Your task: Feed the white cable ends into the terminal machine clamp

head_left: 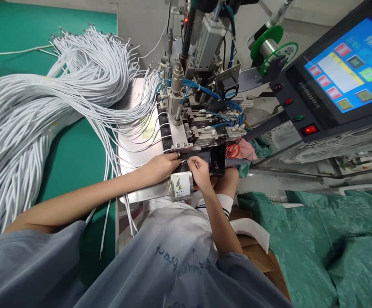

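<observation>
My left hand [162, 167] is closed in a pinch at the front edge of the bench machine [179, 132]. A white cable [131, 164] runs in from the left to its fingers. The thin cable end shows in the small gap between my two hands. Closed too, with thumb and forefinger together, my right hand [200, 169] meets that end from the right. Fingers partly cover the tip. Several more white cables lead into the row of black clamps just beyond my left hand. A metal block with a white label [182, 185] sits right below both hands.
A large bundle of white cables [86, 92] lies on the green table [73, 149] at left. To the right are a lit touchscreen [349, 64], a solder wire spool [271, 48], a phone [217, 161], red-handled scissors [232, 150] and green sacks [301, 239].
</observation>
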Demonstrator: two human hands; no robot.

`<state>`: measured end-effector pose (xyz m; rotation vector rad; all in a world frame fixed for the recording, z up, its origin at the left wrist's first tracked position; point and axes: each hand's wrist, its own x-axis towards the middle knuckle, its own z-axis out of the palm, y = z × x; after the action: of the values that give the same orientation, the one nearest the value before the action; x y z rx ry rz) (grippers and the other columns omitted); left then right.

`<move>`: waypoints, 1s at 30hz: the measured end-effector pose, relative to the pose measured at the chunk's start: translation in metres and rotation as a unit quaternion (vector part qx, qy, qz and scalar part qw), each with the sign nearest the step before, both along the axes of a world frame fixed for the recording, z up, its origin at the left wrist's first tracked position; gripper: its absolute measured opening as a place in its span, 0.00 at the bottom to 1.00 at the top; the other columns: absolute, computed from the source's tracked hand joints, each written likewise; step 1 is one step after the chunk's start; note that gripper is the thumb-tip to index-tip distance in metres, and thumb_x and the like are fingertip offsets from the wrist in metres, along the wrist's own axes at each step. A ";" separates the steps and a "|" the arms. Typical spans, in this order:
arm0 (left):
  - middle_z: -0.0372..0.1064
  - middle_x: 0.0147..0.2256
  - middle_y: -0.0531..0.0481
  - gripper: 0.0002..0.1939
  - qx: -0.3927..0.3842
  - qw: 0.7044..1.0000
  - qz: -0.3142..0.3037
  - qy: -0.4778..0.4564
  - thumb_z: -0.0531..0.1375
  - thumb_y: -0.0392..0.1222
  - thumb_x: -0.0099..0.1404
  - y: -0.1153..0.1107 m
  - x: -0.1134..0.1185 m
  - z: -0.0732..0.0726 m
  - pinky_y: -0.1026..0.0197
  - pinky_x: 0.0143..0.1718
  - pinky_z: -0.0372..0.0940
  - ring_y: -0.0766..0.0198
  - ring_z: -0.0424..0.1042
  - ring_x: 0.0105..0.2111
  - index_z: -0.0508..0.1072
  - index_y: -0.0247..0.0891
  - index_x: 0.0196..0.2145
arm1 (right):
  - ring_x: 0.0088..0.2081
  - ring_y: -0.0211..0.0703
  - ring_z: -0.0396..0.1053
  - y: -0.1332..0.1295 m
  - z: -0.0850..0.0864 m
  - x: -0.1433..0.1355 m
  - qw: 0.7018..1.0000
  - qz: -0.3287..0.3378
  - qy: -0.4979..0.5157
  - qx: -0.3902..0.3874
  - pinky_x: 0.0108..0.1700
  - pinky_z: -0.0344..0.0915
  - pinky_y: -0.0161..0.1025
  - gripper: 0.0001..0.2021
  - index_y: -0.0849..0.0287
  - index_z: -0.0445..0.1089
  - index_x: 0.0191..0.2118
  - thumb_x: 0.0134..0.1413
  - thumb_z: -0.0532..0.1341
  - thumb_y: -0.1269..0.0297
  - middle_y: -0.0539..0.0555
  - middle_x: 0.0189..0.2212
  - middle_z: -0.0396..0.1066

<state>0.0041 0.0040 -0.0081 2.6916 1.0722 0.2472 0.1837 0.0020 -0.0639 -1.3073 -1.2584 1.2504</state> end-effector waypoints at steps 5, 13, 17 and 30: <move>0.66 0.32 0.44 0.16 -0.001 1.000 -0.002 -0.007 0.45 0.32 0.68 -0.001 0.000 0.000 0.64 0.32 0.66 0.66 0.68 0.29 0.72 0.28 0.39 | 0.22 0.34 0.56 -0.002 -0.001 0.002 1.000 0.022 0.008 -0.018 0.26 0.54 0.34 0.10 0.59 0.66 0.27 0.50 0.57 0.58 0.45 0.18 0.59; 0.65 0.31 0.47 0.15 0.014 1.000 -0.019 0.003 0.47 0.27 0.64 0.000 -0.001 0.001 0.66 0.29 0.62 0.66 0.67 0.29 0.71 0.30 0.42 | 0.22 0.34 0.56 0.001 0.001 0.000 0.999 0.035 0.012 -0.030 0.27 0.54 0.34 0.09 0.59 0.65 0.26 0.48 0.59 0.59 0.45 0.18 0.59; 0.65 0.32 0.47 0.17 0.047 0.999 -0.021 0.015 0.48 0.26 0.63 0.000 -0.001 -0.002 0.65 0.30 0.62 0.64 0.67 0.31 0.71 0.32 0.44 | 0.22 0.34 0.57 0.002 0.003 0.002 0.998 0.045 0.018 -0.042 0.26 0.54 0.34 0.09 0.59 0.64 0.26 0.48 0.59 0.59 0.45 0.18 0.60; 0.64 0.38 0.42 0.17 0.047 0.997 -0.026 0.062 0.51 0.29 0.64 0.001 -0.003 0.001 0.60 0.33 0.65 0.60 0.68 0.36 0.68 0.33 0.50 | 0.20 0.32 0.55 0.006 0.001 0.000 0.995 0.045 0.032 -0.085 0.22 0.52 0.32 0.10 0.60 0.65 0.26 0.45 0.59 0.58 0.45 0.17 0.59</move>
<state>0.0008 0.0053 -0.0068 2.8479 1.0468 0.1273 0.1835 0.0082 -0.0629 -1.3311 -1.1974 1.4794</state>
